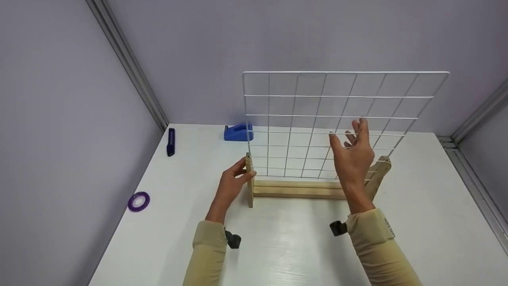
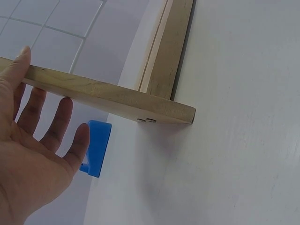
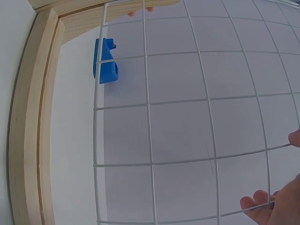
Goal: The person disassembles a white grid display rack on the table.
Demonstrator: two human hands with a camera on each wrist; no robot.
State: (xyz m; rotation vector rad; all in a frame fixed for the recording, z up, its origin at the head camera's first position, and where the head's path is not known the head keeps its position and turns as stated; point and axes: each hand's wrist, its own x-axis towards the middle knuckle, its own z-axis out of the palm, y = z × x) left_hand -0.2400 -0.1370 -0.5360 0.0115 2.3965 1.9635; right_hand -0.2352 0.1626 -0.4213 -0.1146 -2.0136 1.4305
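A white wire grid (image 1: 337, 72) leans back between the two wooden side pieces of a stand, joined low down by a wooden crossbar (image 1: 299, 190). My left hand (image 1: 231, 182) pinches the left side piece (image 2: 108, 96), thumb on its front edge and fingers on its outer face. At the right part of the grid is my right hand (image 1: 353, 161), its fingers extended among the wires. Some of its fingertips (image 3: 260, 213) show behind a wire in the right wrist view. The right side piece (image 1: 380, 172) is partly covered by that hand.
A blue tape dispenser (image 1: 238, 133) stands at the back of the white table (image 1: 278, 246), behind the grid's left edge. Farther left lie a dark blue utility knife (image 1: 171, 142) and a purple ring-shaped roll (image 1: 130, 202). Walls rise behind and at the sides.
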